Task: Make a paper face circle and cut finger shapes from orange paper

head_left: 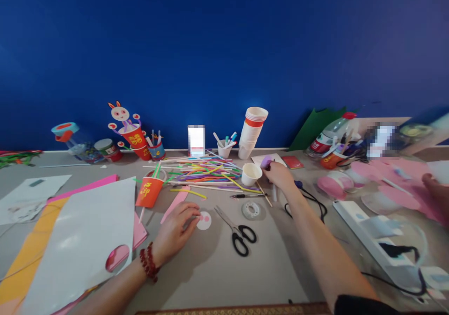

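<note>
My left hand, with a red bead bracelet on its wrist, has its fingers curled together at the left edge of a white paper disc with pink spots. My right hand reaches farther out and grips a small purple object; its exact kind is partly hidden by the fingers. Left of that hand stands a white paper cup. Black-handled scissors lie between my arms, blades partly open. Beyond them is a roll of clear tape. A pink paper strip extends behind my left hand.
Many coloured sticks are heaped mid-table. A red cup leans left of them. Paper sheets cover the left side. Stacked cups stand near the blue wall. A power strip with cables and another person's hand are at right.
</note>
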`<move>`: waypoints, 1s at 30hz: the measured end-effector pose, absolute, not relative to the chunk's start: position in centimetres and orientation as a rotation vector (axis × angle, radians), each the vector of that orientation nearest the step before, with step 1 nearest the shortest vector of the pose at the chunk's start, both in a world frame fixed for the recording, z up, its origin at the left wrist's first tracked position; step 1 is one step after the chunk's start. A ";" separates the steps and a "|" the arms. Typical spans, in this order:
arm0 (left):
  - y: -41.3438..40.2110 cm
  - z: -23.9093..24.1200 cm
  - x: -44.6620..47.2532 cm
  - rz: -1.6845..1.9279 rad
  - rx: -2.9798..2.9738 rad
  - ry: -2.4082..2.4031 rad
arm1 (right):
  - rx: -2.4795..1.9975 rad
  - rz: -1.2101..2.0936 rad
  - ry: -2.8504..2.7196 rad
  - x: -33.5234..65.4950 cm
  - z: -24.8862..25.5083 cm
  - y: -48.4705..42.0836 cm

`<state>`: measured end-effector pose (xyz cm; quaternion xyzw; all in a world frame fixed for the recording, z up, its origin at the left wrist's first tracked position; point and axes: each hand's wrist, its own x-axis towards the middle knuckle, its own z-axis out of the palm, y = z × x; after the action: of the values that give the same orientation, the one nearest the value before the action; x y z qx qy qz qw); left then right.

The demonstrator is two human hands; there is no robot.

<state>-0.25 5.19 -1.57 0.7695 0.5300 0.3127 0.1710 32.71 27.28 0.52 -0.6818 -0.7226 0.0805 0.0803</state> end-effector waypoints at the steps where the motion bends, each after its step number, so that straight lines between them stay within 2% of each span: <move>1: 5.2 -1.7 -0.2 0.873 2.189 1.514 | -2.035 0.236 -2.164 32.8 0.5 27.0; 8: 4.6 -2.4 -0.4 0.627 2.308 1.587 | -1.959 0.206 -2.208 34.2 0.0 20.4; 12: 4.8 -3.0 -0.5 0.569 2.337 1.646 | -1.878 -0.202 -2.200 36.3 -0.6 17.0; 15: 5.2 -3.0 -0.1 0.556 2.344 1.648 | -1.771 -0.316 -2.148 37.4 -0.8 15.6; 20: 5.5 -2.4 0.2 0.557 2.305 1.607 | -1.304 -0.086 -2.212 35.1 -0.5 12.7; 24: 5.6 -2.5 0.4 0.592 2.307 1.608 | -1.043 0.220 -2.381 30.7 0.2 10.3; 30: 5.4 -3.4 1.1 0.648 2.338 1.672 | -0.953 0.395 -2.581 26.3 -1.0 9.0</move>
<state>1.07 5.44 -3.37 0.7898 0.5646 0.2190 0.0973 26.27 9.02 -0.96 -0.3374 -0.9133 0.1399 0.1801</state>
